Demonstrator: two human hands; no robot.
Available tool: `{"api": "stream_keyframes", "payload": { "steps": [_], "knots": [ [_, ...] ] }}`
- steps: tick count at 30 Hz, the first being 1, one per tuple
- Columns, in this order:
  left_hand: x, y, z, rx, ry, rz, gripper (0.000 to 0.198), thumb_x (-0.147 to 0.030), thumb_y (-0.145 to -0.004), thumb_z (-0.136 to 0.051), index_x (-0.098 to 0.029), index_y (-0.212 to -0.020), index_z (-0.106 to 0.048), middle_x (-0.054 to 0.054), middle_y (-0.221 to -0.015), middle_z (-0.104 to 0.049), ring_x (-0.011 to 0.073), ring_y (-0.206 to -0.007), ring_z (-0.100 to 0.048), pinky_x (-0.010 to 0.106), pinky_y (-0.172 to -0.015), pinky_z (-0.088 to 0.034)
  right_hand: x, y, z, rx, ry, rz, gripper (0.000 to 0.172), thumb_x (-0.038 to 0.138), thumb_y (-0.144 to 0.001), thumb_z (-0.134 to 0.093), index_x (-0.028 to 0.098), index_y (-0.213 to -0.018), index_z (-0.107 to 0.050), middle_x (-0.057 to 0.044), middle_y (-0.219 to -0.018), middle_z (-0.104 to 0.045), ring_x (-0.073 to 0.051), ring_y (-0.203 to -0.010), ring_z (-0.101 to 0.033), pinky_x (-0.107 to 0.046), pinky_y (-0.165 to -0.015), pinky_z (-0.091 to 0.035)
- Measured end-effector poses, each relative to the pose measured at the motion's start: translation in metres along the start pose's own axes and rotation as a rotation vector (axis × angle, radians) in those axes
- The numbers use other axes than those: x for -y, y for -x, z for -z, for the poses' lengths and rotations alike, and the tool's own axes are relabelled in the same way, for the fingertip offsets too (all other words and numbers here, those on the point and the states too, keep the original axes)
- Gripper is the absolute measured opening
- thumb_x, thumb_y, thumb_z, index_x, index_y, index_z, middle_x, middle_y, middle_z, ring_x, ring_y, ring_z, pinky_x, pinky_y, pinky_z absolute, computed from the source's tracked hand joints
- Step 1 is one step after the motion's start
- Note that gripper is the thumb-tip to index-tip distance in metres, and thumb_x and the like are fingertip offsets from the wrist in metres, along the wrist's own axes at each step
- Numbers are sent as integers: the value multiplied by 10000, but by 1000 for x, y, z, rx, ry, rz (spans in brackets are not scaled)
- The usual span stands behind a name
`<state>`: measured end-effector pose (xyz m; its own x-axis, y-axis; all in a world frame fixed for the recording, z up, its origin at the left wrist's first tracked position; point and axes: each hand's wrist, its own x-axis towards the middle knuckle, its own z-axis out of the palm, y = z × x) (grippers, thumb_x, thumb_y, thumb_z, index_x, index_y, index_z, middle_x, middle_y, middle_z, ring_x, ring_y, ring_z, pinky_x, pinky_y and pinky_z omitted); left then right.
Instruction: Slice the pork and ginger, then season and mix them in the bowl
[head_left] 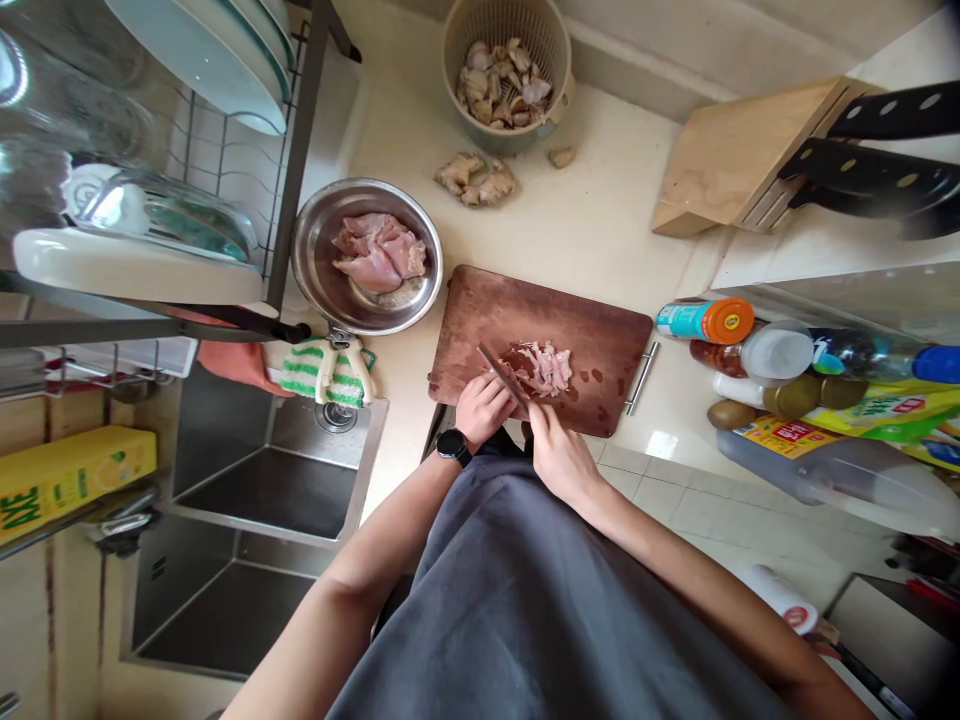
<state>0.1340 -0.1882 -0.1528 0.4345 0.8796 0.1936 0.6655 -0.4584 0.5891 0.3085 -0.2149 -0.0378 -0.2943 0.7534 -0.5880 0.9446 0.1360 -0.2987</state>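
Note:
My right hand (556,448) grips the handle of a knife (502,373), whose blade points up and to the left over a brown cutting board (480,305). Just left of the blade, my left hand (484,408) has its fingers curled down at the board's near edge, a dark watch on the wrist. What lies under those fingers is hidden. Strips of cut raw meat (551,368) lie right of the blade. Beyond the board's left side, a metal bowl (306,240) holds larger pieces of raw meat (381,252).
A garlic basket (454,75) and ginger (476,180) sit at the back. A wooden knife block (739,150) and several bottles, including an orange-capped one (705,320), stand right. At left are a dish rack (300,170), a striped cloth (319,372) and a double sink (262,530).

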Motion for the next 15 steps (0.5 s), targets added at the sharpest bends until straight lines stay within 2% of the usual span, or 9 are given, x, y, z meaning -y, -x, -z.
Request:
{"api": "stream_keyframes", "payload": {
  "steps": [5,7,9,13,15],
  "knots": [
    [1,3,-6,16,-3,38,174,-302,-947,-569,-195,-872,-683,99,-898,-708,232,-993,-647,376,-843,-510,-5,26,-13,141,144,-11,561,71,-940,-312,109,-1500,-300,-237,-1386,-509,-193,-799,-719,-279,-648,-576],
    [1,3,-6,13,-4,29,172,-291,-948,-567,-195,-857,-677,90,-865,-700,225,-975,-646,367,-837,-504,-7,27,-14,191,152,-21,549,69,-937,-309,95,-1485,-325,-250,-1397,-498,-197,-777,-722,-289,-641,-578],
    [1,3,-6,16,-8,14,180,-289,-954,-553,-197,-863,-678,84,-857,-695,220,-970,-647,362,-835,-506,-2,13,-10,203,147,-33,527,77,-948,-281,90,-1471,-340,-251,-1388,-504,-207,-777,-723,-300,-640,-577],
    [2,1,-6,-6,-7,-14,215,-267,-980,-492,-189,-951,-690,97,-934,-705,220,-1017,-652,374,-861,-524,13,-37,10,122,95,-18,470,127,-984,-234,129,-1442,-341,-224,-1380,-508,-218,-849,-717,-317,-702,-571],
    [1,0,-5,-10,-13,-18,215,-257,-983,-488,-180,-979,-690,105,-974,-709,223,-1059,-650,381,-884,-529,13,-45,15,96,59,-4,441,145,-994,-239,145,-1421,-350,-215,-1388,-503,-216,-889,-709,-315,-736,-563]
  ]
}}
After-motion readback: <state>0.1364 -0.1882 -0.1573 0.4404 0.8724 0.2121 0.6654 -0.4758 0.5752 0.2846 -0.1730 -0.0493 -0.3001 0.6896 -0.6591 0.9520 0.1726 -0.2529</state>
